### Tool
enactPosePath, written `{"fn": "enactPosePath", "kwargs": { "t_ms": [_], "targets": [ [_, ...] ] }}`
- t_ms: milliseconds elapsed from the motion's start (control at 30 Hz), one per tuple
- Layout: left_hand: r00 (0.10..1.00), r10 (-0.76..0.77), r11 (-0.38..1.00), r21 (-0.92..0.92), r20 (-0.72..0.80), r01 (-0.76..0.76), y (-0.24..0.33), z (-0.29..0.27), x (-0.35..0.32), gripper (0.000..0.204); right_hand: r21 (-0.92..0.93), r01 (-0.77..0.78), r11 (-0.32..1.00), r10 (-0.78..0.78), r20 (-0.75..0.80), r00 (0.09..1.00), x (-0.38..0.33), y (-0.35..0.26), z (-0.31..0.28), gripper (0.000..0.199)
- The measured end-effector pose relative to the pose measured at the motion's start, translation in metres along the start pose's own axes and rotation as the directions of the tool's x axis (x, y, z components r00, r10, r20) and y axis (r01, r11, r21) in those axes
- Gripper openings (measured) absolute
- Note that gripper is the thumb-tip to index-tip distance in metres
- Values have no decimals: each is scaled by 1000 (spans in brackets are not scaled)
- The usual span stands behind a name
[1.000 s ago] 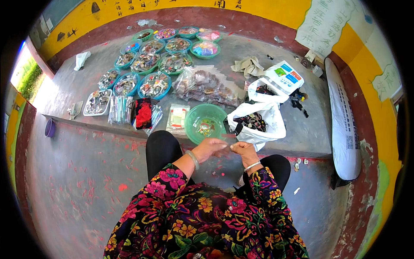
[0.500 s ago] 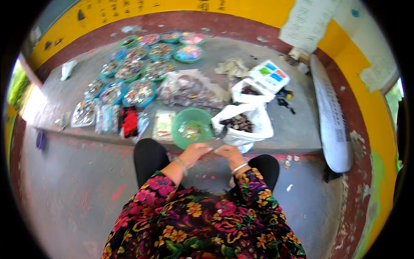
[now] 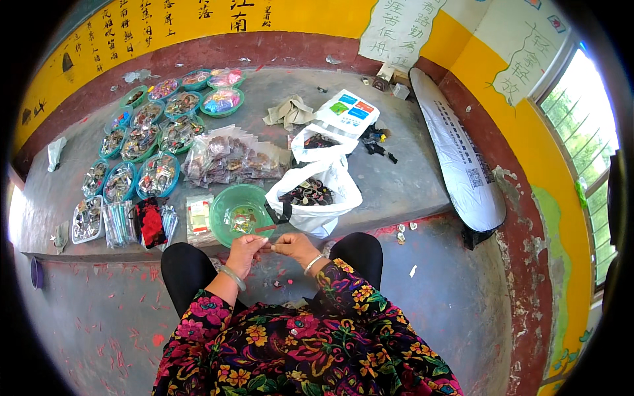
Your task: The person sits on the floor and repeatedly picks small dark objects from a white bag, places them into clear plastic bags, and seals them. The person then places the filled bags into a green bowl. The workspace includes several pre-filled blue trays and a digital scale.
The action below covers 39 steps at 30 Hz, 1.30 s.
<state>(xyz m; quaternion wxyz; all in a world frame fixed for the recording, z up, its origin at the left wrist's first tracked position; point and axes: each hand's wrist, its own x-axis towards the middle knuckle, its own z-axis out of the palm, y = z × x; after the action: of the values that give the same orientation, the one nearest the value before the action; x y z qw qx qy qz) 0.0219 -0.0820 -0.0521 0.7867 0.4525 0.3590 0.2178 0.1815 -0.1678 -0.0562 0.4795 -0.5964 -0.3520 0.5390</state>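
Note:
My left hand [image 3: 244,254] and my right hand [image 3: 297,249] meet in front of my knees, the fingertips of both pinched together. Whatever lies between them is too small to make out. Just beyond the left hand stands a round green basin [image 3: 224,221] with a few small shiny packets [image 3: 242,222] at its bottom. A dark piece [image 3: 281,212] and a reddish strip [image 3: 265,229] show between the basin and a white plastic bag [image 3: 323,214]. That bag is open and holds many small dark pieces [image 3: 307,193].
Bowls of small goods [image 3: 157,173] crowd the raised grey platform [image 3: 389,188] on the left. Behind the basin lies a heap of clear packets [image 3: 231,158]. Flat packs [image 3: 199,214] sit left of the basin. A long silver-white covered board [image 3: 456,152] leans at the right wall.
My view has swung to the right, so the whole scene sits further left. My hands stay pinched together near the basin; the picture is sharper.

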Motion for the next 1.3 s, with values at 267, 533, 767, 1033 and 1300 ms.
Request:
{"fn": "enactPosePath", "kwargs": {
  "t_ms": [267, 533, 767, 1033, 1300],
  "targets": [
    [998, 26, 1000, -5, -57, -27, -7, -6, 2, 12, -4, 28, 1000, -28, 31, 999, 8, 11, 7, 14],
    [997, 72, 993, -90, -26, -74, -6, -6, 5, 15, -6, -19, 1000, 19, 44, 999, 5, -4, 10, 17],
    [990, 138, 979, 151, 20, -139, 10, -8, -3, 16, -364, 348, 864, -424, -151, 893, 5, -21, -3, 18],
    [942, 319, 776, 543, 101, -321, -15, -11, 10, 17, -615, 420, 667, -500, 48, 864, -13, -38, 9, 22],
    [898, 406, 578, 714, 169, -396, -15, -16, 10, 18, -519, 379, 766, -481, -73, 874, -6, -24, 4, 14]
  ]
}}
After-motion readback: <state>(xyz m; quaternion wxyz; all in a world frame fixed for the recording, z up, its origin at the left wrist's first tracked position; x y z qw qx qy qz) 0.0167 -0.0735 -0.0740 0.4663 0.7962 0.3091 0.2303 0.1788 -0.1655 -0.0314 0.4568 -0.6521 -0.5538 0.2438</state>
